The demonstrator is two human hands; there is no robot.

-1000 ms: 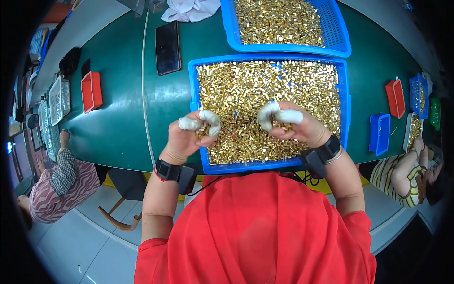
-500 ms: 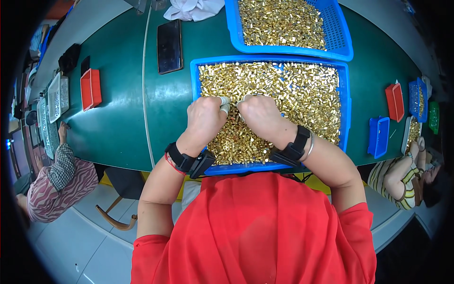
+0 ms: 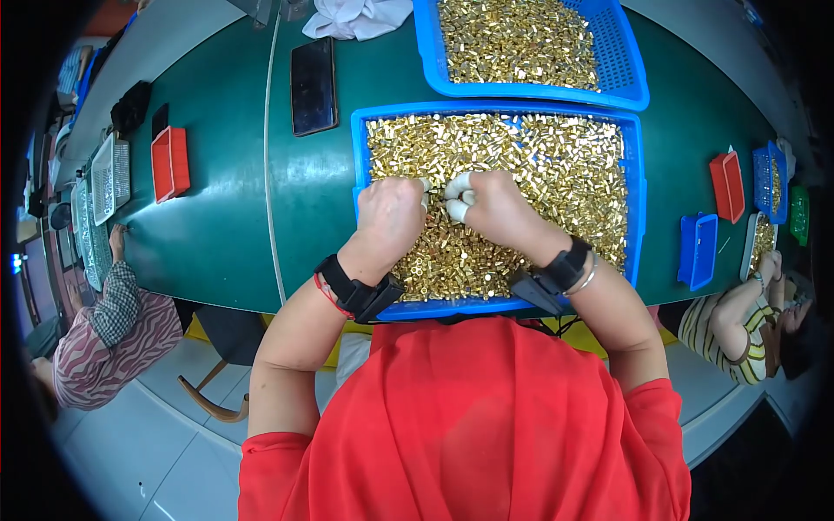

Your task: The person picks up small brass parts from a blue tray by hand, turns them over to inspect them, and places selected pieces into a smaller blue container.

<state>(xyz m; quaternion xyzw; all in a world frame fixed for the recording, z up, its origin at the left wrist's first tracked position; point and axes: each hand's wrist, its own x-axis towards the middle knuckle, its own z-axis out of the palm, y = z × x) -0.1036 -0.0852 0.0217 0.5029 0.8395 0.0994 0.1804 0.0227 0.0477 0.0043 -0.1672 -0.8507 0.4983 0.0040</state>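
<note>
Both my hands are over a blue plastic tray [image 3: 635, 182] filled with small gold-coloured metal pieces [image 3: 556, 165], some of them ring-shaped or tubular. My left hand [image 3: 389, 213] is curled above the left part of the heap, fingers closed, with white finger cots at the tips; what they hold is hidden. Close by, my right hand [image 3: 497, 208] bends its fingers inward, and white cots cover the thumb and fingertips. Its fingers are drawn together; anything between them is too small to make out. A narrow gap separates the two hands.
Beyond the tray stands a blue perforated basket [image 3: 621, 52] of similar pieces. A dark phone [image 3: 314, 87] and a white cloth [image 3: 356, 16] lie on the green table [image 3: 226, 217]. Red bins [image 3: 169, 163] and a small blue bin [image 3: 697, 252] stand aside; people sit at both sides.
My right hand has turned and shifted slightly right, bringing its white finger cots into sight. My left hand has moved a little to the right, its fingers still curled.
</note>
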